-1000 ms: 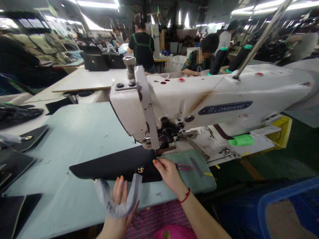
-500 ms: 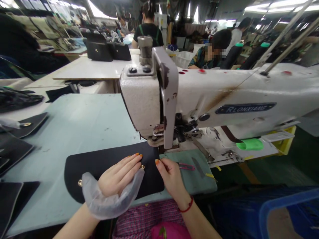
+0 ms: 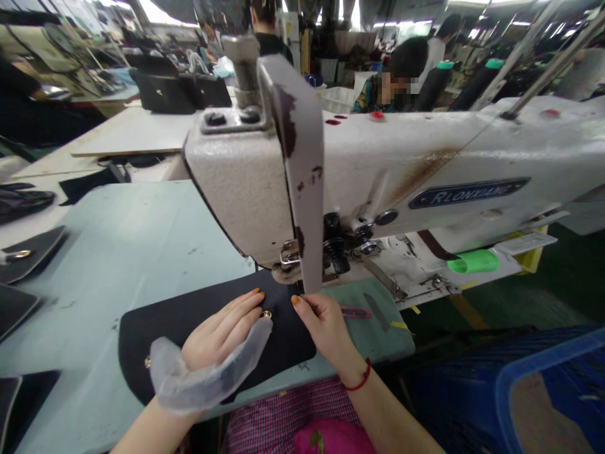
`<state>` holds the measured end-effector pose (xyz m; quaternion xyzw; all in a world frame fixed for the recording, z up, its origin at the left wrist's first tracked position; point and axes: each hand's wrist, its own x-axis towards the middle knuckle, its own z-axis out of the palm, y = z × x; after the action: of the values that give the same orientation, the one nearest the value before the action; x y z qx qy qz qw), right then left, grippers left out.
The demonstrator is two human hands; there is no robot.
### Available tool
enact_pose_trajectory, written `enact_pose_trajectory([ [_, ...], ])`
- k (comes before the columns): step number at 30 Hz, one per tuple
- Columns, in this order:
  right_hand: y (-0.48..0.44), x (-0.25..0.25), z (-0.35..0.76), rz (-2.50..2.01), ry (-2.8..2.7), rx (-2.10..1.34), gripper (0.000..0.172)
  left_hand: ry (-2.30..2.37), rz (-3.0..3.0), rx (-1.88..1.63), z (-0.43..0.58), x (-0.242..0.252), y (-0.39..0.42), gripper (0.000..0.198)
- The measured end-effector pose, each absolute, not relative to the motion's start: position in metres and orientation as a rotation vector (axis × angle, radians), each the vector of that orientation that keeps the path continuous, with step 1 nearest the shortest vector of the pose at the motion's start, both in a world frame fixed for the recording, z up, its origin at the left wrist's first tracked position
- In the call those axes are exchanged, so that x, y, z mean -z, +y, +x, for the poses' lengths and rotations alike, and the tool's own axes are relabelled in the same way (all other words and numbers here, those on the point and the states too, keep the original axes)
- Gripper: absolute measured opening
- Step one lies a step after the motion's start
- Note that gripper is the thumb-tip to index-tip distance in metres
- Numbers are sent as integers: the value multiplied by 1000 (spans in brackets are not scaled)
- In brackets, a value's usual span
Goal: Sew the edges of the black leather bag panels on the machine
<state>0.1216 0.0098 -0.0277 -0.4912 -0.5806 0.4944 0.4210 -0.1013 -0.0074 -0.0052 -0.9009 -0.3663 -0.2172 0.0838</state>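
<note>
A black leather-like panel (image 3: 189, 318) with a rounded left end lies on the pale green table, its far right edge under the sewing machine's head (image 3: 246, 189). My left hand (image 3: 224, 331) rests flat on it, fingers stretched out together. Over the back of that hand arches a handle wrapped in cloudy plastic film (image 3: 208, 388), fixed to the panel by gold-coloured rings (image 3: 266, 314). At the panel's right edge, close to the presser foot area, my right hand (image 3: 324, 325) pinches the material between thumb and curled fingers. The needle itself is hidden.
Right of my right hand lie a pink-handled cutter (image 3: 355, 312) and yellow tape scraps. A blue crate (image 3: 501, 391) stands at lower right. More black panels (image 3: 33, 255) lie along the table's left side. Across the machine, a person (image 3: 401, 75) sits bent forward.
The panel has turned slightly, its near right corner swinging a little to the right, with both hands keeping their hold. The view has shifted, bringing the machine head nearer.
</note>
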Motion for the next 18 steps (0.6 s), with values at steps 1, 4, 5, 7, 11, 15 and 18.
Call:
enact_pose_trajectory([
  [1,12,27,121,-1234,-1456,-1233,47,-1112,-2690,645,-101,4,-5,26],
  [4,19,24,121,-1230,-1451,-1270,47,-1200,-2690,632,-101,3,2,26],
  [5,21,24,121,-1228,-1448,-1282,46,-1207,-2684,639,-102,3,4,28],
  [7,24,22,121,-1228,-1448,-1285,44,-1212,-2694,616,-105,6,9,29],
  [11,20,17,123,-1242,-1497,-1236,42,-1349,-2719,543,-111,11,14,26],
  [15,3,14,127,-1277,-1582,-1216,40,-1462,-2763,570,-111,9,14,26],
  [18,-9,17,131,-1280,-1597,-1223,36,-1574,-2761,579,-109,8,15,29],
])
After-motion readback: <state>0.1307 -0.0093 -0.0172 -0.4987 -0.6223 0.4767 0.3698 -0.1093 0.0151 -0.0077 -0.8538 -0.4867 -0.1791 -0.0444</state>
